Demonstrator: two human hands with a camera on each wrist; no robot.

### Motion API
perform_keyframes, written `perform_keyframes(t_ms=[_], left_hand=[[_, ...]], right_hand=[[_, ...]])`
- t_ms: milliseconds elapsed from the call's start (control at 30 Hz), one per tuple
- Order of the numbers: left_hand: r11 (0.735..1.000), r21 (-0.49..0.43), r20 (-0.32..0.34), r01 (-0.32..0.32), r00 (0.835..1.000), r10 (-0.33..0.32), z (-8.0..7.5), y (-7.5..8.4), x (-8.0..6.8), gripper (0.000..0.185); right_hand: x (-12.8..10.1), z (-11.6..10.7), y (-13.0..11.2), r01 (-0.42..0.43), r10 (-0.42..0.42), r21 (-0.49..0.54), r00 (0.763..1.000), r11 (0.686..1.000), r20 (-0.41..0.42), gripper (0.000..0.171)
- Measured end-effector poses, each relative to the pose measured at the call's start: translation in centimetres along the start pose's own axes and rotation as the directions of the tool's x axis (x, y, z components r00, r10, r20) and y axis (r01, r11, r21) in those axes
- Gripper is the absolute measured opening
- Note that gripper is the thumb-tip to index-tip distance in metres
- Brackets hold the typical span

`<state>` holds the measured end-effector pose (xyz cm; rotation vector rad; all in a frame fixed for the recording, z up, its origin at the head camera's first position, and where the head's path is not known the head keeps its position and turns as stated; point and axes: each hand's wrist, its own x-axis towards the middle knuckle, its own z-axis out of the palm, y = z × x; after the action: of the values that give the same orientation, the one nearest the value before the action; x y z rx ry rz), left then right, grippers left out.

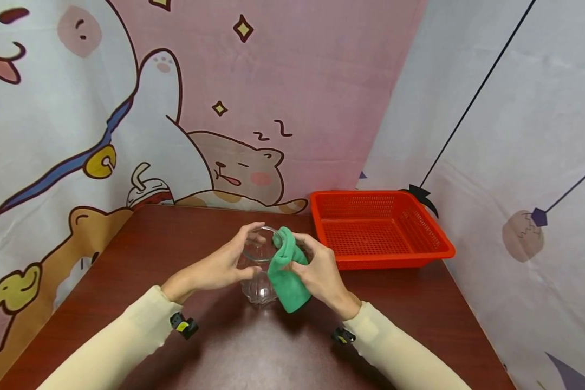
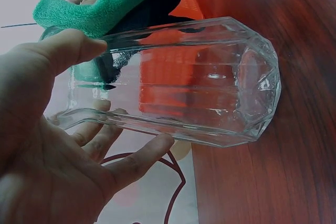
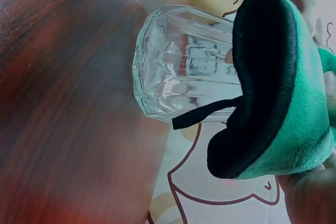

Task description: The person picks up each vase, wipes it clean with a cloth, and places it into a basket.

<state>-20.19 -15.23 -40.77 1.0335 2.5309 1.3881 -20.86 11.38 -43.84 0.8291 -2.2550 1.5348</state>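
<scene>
A clear faceted glass vase (image 1: 259,284) stands in the middle of the table, its round rim upward. My left hand (image 1: 221,264) holds it near the top, thumb on the near side and fingers spread along the far side, as the left wrist view of the vase (image 2: 210,82) shows. My right hand (image 1: 323,271) grips a green towel cloth (image 1: 290,290) with a black edge, folded over the vase's right rim, part of it inside the mouth. From the right wrist, the cloth (image 3: 310,129) hides the upper vase, and a black loop hangs from it.
A red plastic basket (image 1: 390,257) with perforated walls sits at the back right of the dark wood table (image 1: 175,225). Cartoon-printed cloth (image 1: 292,81) hangs behind and along both sides of the table.
</scene>
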Motion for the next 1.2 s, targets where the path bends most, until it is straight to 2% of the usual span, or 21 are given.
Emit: perform_keyframes(t_ms=[300,800,1000,1200], left_hand=[[1.000,0.000,-0.002,-0.001,1.000,0.001,0.05,-0.18,0.05,0.098],[1.000,0.001,-0.002,-0.009,1.000,0.009,0.15,-0.22,0.16,0.096],[1.000,-0.001,0.001,-0.002,1.000,0.002,0.10,-0.11,0.16,0.098],[1.000,0.000,-0.003,-0.011,1.000,0.011,0.14,-0.43,0.19,0.097]], right_hand=[[-0.03,0.21,-0.03,-0.027,0.027,0.013,1.000,1.000,-0.005,0.046],[0.22,0.56,0.15,0.014,-0.014,0.000,0.999,1.000,-0.034,0.034],[0.20,0.64,0.32,0.010,-0.009,0.021,1.000,1.000,-0.024,0.033],[0.23,0.61,0.42,0.014,-0.014,-0.001,1.000,1.000,0.003,0.030]])
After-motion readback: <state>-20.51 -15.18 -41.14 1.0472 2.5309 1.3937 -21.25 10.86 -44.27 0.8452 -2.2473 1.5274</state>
